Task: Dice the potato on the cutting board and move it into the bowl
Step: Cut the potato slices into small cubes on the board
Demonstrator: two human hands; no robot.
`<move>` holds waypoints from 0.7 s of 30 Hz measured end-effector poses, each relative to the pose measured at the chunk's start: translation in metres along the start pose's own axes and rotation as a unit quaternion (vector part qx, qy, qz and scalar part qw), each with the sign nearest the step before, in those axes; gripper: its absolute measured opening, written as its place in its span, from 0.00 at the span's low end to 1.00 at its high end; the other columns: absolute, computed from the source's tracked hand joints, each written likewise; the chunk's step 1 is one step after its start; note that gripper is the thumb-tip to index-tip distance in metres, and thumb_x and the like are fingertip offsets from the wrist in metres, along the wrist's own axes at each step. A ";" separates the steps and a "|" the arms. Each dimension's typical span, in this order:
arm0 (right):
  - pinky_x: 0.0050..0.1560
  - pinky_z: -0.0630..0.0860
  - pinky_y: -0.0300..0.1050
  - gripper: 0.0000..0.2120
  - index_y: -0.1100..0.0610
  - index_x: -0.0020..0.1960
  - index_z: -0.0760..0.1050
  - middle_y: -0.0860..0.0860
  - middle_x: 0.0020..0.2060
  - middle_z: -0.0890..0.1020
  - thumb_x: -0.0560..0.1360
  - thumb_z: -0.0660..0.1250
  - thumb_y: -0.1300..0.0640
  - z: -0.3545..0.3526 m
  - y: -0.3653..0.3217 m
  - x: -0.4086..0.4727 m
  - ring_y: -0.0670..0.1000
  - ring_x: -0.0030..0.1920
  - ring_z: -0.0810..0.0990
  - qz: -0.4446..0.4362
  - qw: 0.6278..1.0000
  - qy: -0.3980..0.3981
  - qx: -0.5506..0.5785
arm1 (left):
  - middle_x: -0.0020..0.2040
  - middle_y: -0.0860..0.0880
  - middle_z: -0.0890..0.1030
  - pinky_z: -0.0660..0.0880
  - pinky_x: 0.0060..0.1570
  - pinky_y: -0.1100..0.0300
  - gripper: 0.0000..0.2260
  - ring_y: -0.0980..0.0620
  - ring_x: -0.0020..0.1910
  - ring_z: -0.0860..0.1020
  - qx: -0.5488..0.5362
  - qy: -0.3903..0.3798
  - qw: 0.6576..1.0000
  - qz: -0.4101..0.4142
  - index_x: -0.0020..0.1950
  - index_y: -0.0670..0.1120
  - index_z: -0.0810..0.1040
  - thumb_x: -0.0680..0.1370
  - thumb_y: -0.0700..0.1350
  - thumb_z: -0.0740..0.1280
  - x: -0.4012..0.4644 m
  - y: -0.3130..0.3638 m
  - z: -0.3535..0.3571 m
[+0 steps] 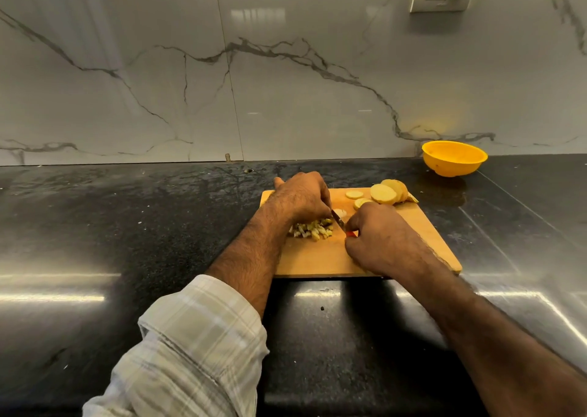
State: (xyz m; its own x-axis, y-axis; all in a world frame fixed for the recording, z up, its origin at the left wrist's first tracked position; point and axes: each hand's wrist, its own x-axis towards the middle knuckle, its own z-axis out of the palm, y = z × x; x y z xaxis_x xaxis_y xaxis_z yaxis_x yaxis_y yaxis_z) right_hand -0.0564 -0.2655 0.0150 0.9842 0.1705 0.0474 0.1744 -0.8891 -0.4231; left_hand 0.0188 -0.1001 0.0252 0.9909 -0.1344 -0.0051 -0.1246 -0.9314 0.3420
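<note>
The knife [338, 219] is mostly hidden — only a short dark stretch of blade and a red bit of handle show between the hands. The right hand [379, 237] grips that handle, fingers curled. The left hand [301, 196] curls down over a potato piece; the grip itself is hidden. Diced potato [313, 228] lies mid cutting board [320, 259], potato slices [382, 193] at its far right corner. The yellow bowl [454, 158] sits at the countertop's [127, 226] back edge — its contents cannot be seen.
</note>
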 end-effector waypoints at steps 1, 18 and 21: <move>0.46 0.77 0.41 0.16 0.50 0.64 0.83 0.47 0.54 0.83 0.76 0.73 0.54 -0.002 0.004 -0.001 0.47 0.49 0.79 0.002 1.000 -0.006 0.004 | 0.49 0.58 0.83 0.55 0.75 0.28 0.01 0.54 0.60 0.76 0.002 0.001 1.000 0.001 0.46 0.55 0.86 0.77 0.50 0.76 0.000 0.001 0.001; 0.54 0.83 0.48 0.19 0.48 0.67 0.82 0.50 0.55 0.84 0.77 0.74 0.52 -0.023 0.033 -0.002 0.49 0.52 0.80 0.043 0.998 0.043 -0.004 | 0.55 0.57 0.83 0.58 0.71 0.35 0.04 0.53 0.64 0.75 0.034 0.024 0.999 0.032 0.53 0.55 0.85 0.80 0.47 0.72 0.002 0.002 0.008; 0.56 0.82 0.47 0.20 0.47 0.69 0.81 0.48 0.54 0.84 0.77 0.74 0.50 -0.021 0.030 -0.002 0.48 0.51 0.80 0.037 0.999 0.021 -0.012 | 0.57 0.57 0.82 0.59 0.71 0.36 0.05 0.53 0.66 0.73 0.045 0.055 0.997 0.039 0.56 0.56 0.85 0.81 0.49 0.72 0.000 0.002 0.009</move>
State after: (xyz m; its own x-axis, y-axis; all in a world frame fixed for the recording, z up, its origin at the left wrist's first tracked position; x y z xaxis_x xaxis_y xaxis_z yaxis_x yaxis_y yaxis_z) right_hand -0.0526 -0.3017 0.0216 0.9947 0.0872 0.0542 0.1017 -0.9086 -0.4051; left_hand 0.0183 -0.1047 0.0172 0.9767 -0.1749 0.1240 -0.2014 -0.9467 0.2514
